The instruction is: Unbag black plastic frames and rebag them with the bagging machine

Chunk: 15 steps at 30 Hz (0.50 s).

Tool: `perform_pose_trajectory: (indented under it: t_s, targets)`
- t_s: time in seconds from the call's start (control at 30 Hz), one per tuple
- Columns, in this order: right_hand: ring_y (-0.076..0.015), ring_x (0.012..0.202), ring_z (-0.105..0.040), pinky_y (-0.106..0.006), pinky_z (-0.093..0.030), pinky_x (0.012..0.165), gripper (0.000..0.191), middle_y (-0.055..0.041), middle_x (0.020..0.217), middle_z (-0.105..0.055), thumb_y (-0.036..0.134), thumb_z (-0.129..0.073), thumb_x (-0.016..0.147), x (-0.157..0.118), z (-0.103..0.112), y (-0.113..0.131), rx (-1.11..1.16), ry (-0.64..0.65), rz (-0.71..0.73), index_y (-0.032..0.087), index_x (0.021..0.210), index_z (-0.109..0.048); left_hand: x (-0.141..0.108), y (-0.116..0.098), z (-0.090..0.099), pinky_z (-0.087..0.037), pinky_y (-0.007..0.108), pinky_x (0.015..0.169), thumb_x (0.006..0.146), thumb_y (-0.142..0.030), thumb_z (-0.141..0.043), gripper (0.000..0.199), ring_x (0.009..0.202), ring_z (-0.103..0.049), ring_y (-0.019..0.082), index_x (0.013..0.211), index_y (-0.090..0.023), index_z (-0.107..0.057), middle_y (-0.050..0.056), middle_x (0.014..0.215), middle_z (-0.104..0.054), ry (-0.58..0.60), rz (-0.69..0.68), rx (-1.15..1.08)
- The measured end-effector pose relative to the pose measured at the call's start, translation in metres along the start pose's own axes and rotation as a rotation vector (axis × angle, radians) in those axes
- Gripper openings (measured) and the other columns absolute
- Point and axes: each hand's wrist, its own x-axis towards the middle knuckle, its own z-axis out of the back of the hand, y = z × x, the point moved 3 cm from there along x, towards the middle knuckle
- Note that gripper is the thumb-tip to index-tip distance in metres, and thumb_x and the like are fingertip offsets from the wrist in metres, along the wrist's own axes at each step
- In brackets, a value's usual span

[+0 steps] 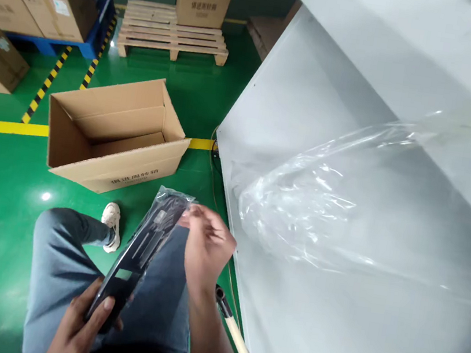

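Note:
A long dark part in a clear plastic bag (144, 248) lies tilted above my lap, its top end pointing away from me. My left hand (86, 319) is wrapped round its lower end, thumb on top. At the upper end, my right hand (207, 245) pinches the edge of the bag. A pale green label shows on the lower half of the part. Beyond the bagged part stands an open cardboard box (131, 170) on the green floor; the portion of its inside that shows holds nothing visible.
To the right, clear plastic film (305, 209) lies on a large grey-white surface (306, 327). A pale pole (240, 344) is beside my right forearm. Farther back are a wooden pallet (146, 27) and cartons (60, 3) on a blue pallet (101, 23).

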Motion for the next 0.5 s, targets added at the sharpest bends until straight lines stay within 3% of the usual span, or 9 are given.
perform_pose_trajectory:
  t_s: [0.1, 0.2, 0.27, 0.4, 0.5]
  targets:
    - [-0.0141, 0.047, -0.064, -0.026, -0.056, 0.048, 0.017, 0.0017, 0.058, -0.071, 0.036, -0.078, 0.072, 0.007, -0.004, -0.007, 0.241, 0.004, -0.300, 0.020, 0.072, -0.074, -0.004, -0.009, -0.010, -0.058, 0.035, 0.068, 0.081, -0.079, -0.069, 0.067, 0.068, -0.069, 0.025, 0.102, -0.016, -0.082, 0.009, 0.070, -0.075, 0.074, 0.110, -0.126]
    - [-0.0121, 0.047, -0.063, -0.024, -0.056, 0.049, 0.018, 0.0023, 0.059, -0.070, 0.034, -0.080, 0.067, 0.011, -0.005, -0.010, 0.355, 0.030, -0.429, 0.020, 0.069, -0.069, -0.005, -0.017, -0.020, -0.051, 0.032, 0.059, 0.083, -0.082, -0.063, 0.072, 0.058, -0.064, 0.022, 0.092, -0.014, -0.082, 0.010, 0.063, -0.072, 0.225, 0.180, -0.269]
    - [-0.0130, 0.052, -0.067, -0.025, -0.058, 0.053, 0.023, 0.0014, 0.064, -0.073, 0.038, -0.082, 0.070, 0.011, -0.004, -0.009, 0.358, 0.063, -0.407, 0.020, 0.074, -0.070, -0.003, -0.020, -0.021, -0.050, 0.032, 0.059, 0.085, -0.081, -0.063, 0.070, 0.058, -0.064, 0.021, 0.092, -0.014, -0.081, 0.010, 0.064, -0.073, 0.253, 0.173, -0.296]
    - [-0.0150, 0.061, -0.072, -0.028, -0.063, 0.059, 0.036, 0.0003, 0.076, -0.077, 0.052, -0.082, 0.080, -0.004, -0.001, -0.005, 0.255, 0.143, -0.257, 0.021, 0.097, -0.072, 0.003, -0.023, -0.011, -0.053, 0.031, 0.070, 0.088, -0.073, -0.066, 0.060, 0.069, -0.066, 0.020, 0.104, -0.017, -0.081, 0.008, 0.077, -0.077, 0.187, 0.061, -0.183]
    - [-0.0144, 0.061, -0.072, -0.029, -0.065, 0.063, 0.035, 0.0001, 0.078, -0.077, 0.048, -0.085, 0.080, -0.021, -0.005, -0.005, 0.151, 0.258, -0.233, 0.021, 0.098, -0.072, 0.007, -0.024, -0.005, -0.055, 0.031, 0.076, 0.092, -0.069, -0.066, 0.054, 0.077, -0.067, 0.021, 0.112, -0.020, -0.079, 0.008, 0.091, -0.079, 0.145, 0.013, -0.099]
